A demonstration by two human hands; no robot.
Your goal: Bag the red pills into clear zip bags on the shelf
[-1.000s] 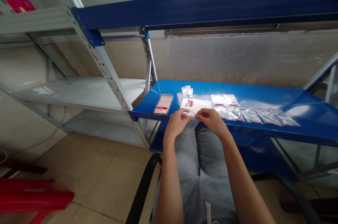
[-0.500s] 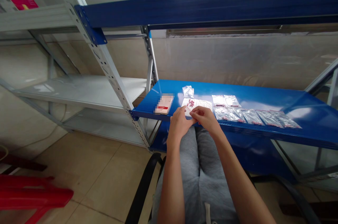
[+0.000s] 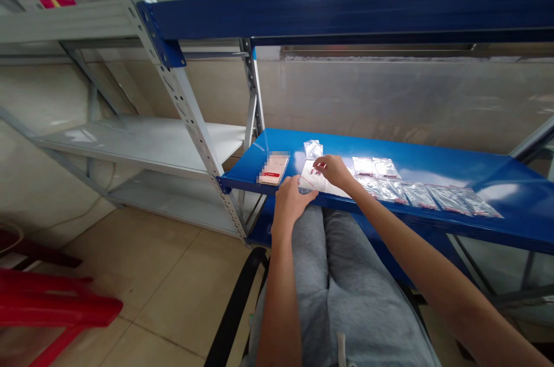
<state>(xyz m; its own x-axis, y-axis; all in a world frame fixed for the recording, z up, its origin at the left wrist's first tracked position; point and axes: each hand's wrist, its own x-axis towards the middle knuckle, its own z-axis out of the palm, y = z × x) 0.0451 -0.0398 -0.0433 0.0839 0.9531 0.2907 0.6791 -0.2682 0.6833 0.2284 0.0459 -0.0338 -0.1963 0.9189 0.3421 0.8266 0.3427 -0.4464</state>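
My left hand [image 3: 289,201] is at the front edge of the blue shelf [image 3: 277,139], closed on a small clear zip bag [image 3: 308,184] with a red line along its top. The thumb and index finger are on the bag. My right hand [image 3: 334,171] is over a white sheet [image 3: 322,182], its fingertips pinched together at a few small red pieces [image 3: 312,171]. Whether a piece is between those fingertips cannot be made out. The hand and wrist cover part of the sheet.
A stack of clear bags [image 3: 313,149] lies behind the sheet. To the right are several filled zip bags [image 3: 418,195] with red pieces inside. A phone-like flat object [image 3: 274,171] lies at left. A blue beam [image 3: 346,12] crosses above, and a metal post [image 3: 188,107] stands left.
My right hand has moved away from my left hand, forward to the red pieces. My left hand still holds the bag. The view has shifted slightly.
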